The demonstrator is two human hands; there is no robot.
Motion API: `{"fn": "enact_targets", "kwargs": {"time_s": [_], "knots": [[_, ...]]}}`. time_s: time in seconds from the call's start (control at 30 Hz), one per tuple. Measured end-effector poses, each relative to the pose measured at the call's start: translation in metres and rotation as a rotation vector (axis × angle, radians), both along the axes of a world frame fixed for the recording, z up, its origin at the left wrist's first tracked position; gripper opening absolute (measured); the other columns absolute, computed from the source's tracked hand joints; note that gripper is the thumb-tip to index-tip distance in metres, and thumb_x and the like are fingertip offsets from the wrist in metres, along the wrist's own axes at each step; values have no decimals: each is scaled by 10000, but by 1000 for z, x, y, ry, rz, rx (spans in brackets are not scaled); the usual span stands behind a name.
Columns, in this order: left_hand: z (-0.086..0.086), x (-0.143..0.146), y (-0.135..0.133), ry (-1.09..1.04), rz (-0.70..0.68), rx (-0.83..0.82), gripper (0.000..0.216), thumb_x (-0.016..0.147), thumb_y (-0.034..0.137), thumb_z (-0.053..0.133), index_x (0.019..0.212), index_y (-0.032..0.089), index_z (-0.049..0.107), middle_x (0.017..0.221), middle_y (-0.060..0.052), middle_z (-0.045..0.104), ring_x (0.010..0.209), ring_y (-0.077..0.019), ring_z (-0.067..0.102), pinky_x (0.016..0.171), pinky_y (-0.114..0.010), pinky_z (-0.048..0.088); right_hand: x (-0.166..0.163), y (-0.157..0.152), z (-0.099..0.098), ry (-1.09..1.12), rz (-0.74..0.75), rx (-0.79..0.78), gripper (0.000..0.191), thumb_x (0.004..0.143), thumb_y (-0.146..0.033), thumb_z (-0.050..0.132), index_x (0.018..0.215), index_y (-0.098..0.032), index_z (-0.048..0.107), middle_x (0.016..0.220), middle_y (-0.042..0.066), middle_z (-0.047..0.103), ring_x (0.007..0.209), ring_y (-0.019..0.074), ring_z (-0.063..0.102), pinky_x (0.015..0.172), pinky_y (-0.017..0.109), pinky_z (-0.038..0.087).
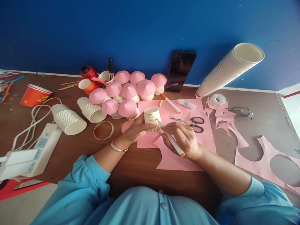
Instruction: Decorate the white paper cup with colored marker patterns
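My left hand (136, 129) grips a small white paper cup (152, 117), upside down over pink paper sheets (178, 156). A yellow outline and red marks are drawn on the cup's side. My right hand (182, 137) pinches a white marker with an orange end (172, 142), its tip touching the cup's lower side. Behind the cup stands a cluster of several white cups topped with pink paper cones (127, 90).
Scissors (192, 122), a second marker (170, 103), a glue tube (186, 103) and tape roll (217, 100) lie to the right. Stacked white cups lie at left (69, 118) and lean at back right (232, 68). A phone (180, 70) leans on the blue wall. A power strip (44, 145) sits at left.
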State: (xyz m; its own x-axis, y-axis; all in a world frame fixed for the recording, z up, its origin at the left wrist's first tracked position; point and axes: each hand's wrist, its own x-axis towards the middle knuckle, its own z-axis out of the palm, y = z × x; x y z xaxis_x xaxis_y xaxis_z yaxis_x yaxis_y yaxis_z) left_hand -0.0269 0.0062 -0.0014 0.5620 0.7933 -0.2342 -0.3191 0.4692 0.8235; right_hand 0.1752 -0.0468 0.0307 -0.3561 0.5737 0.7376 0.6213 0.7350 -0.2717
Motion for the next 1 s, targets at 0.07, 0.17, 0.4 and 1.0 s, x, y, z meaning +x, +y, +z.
{"fn": "enact_targets", "kwargs": {"time_s": [0.07, 0.17, 0.4, 1.0], "knots": [[0, 0, 0, -1, 2, 3, 503, 749, 285, 867, 1185, 196, 633, 1015, -34, 707, 956, -214, 659, 861, -356, 519, 0, -1, 0, 3, -9, -7, 150, 965, -120, 611, 1090, -196, 580, 823, 20, 700, 676, 139, 673, 583, 261, 557], [-1, 0, 0, 13, 5, 16, 500, 751, 284, 868, 1184, 196, 634, 1018, -34, 704, 946, -202, 649, 853, -346, 515, 0, -3, 1, 15, -3, -11, 156, 963, -121, 614, 1098, -196, 591, 826, 21, 698, 682, 143, 676, 584, 261, 560], [-9, 0, -2, 82, 10, 91, 547, 755, 340, 885, 1226, 229, 630, 1040, -33, 687, 962, -204, 634, 811, -319, 503, -4, -5, 6, 18, 66, 21, 259, 933, -96, 648, 1188, -128, 614, 846, 64, 712, 713, 176, 682, 615, 287, 564], [-10, -2, -4, 269, -17, 198, 582, 786, 387, 871, 1283, 243, 603, 1126, -35, 655, 1039, -227, 606, 856, -348, 535, -7, -1, 3, -24, 48, 14, 247, 956, -95, 634, 1193, -143, 585, 871, 71, 727, 714, 175, 685, 610, 289, 569]]}}
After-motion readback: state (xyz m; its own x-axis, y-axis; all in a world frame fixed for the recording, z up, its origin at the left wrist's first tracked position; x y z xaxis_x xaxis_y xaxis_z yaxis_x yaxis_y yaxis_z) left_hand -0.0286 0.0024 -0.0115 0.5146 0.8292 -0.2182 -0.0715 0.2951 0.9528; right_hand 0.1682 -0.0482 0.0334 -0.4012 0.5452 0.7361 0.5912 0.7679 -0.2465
